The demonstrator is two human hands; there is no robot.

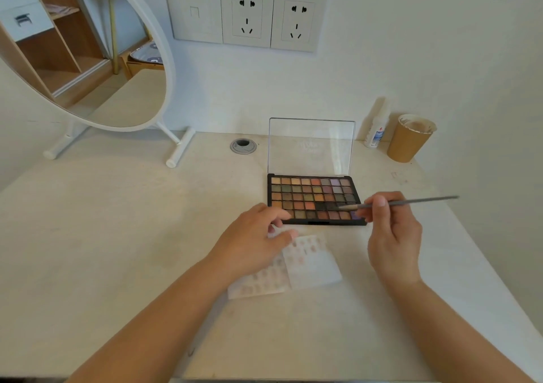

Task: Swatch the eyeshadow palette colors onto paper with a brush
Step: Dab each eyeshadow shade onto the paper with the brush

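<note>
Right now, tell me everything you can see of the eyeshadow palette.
The eyeshadow palette lies flat on the pale desk, open, its clear lid standing upright at the back edge. The base looks like black plastic, holding five rows of small square pans in browns, oranges, greens, greys and purples. The left hand covers its near left corner; whether it touches is unclear. The right hand holds a thin brush whose tip sits over the dark pans at the right. The swatched paper lies just in front.

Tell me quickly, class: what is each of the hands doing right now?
Left hand: open, resting on the paper.
Right hand: pinching the brush, its tip at the palette.
</note>
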